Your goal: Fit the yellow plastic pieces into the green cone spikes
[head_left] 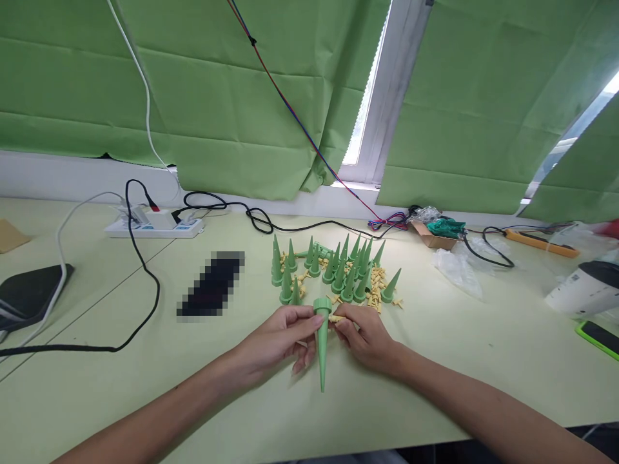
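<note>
My left hand (285, 335) holds a green cone spike (323, 351) near its capped end, with the tip pointing down toward me. My right hand (362, 335) is closed on a small yellow piece (335, 318), whose end meets the spike's side just below the cap. Beyond my hands, several green cones (338, 277) stand upright on their wide bases. Small yellow pieces (376, 293) lie in a loose pile among and beside them.
A power strip (188, 229) with cables lies at the back left, a dark pixelated patch nearer. At the back right are a small cardboard box (435, 238), plastic bags (459, 270) and an orange tool (541, 244). A white cup (583, 290) and green-edged phone (599, 339) are far right.
</note>
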`<control>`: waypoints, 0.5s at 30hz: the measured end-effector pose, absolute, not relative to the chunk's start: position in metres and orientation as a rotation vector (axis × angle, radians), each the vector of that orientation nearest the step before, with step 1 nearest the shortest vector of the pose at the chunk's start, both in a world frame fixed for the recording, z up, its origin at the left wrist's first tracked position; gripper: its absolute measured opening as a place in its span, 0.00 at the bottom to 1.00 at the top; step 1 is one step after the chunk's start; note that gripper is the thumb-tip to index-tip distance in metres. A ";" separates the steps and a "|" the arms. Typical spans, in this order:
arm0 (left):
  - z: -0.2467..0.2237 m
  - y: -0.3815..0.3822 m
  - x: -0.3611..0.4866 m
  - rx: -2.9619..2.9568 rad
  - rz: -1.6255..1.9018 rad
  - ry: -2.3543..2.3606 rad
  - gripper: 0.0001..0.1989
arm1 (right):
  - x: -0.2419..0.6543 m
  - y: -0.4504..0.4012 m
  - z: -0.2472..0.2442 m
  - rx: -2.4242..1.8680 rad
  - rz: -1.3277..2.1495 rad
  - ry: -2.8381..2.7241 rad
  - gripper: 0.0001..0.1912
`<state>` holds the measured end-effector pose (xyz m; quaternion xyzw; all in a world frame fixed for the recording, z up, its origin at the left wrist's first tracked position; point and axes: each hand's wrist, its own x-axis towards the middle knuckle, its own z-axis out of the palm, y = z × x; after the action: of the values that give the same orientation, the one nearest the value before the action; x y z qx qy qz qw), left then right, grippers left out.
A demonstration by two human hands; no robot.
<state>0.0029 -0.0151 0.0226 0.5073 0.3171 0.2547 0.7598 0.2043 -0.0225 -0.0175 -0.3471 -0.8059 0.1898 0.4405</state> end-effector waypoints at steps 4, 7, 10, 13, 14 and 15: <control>0.019 -0.013 0.001 0.970 0.550 0.657 0.17 | 0.205 -0.023 -0.017 -0.838 0.434 -2.065 0.26; 0.016 -0.011 -0.001 0.951 0.535 0.612 0.15 | 0.205 -0.025 -0.017 -0.804 0.454 -2.089 0.25; 0.015 -0.011 -0.002 0.939 0.524 0.572 0.13 | 0.205 -0.025 -0.017 -0.801 0.477 -2.106 0.24; 0.016 -0.012 -0.001 0.935 0.528 0.575 0.12 | 0.205 -0.025 -0.017 -0.827 0.467 -2.130 0.23; 0.016 -0.012 -0.001 0.936 0.533 0.582 0.12 | 0.205 -0.025 -0.017 -0.832 0.464 -2.140 0.22; 0.017 -0.013 -0.001 0.937 0.538 0.586 0.12 | 0.205 -0.025 -0.017 -0.833 0.464 -2.151 0.22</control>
<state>-0.0010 -0.0129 0.0169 0.4397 0.2751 0.2524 0.8169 0.2052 -0.0248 -0.0173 -0.3267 -0.8440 0.1820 0.3844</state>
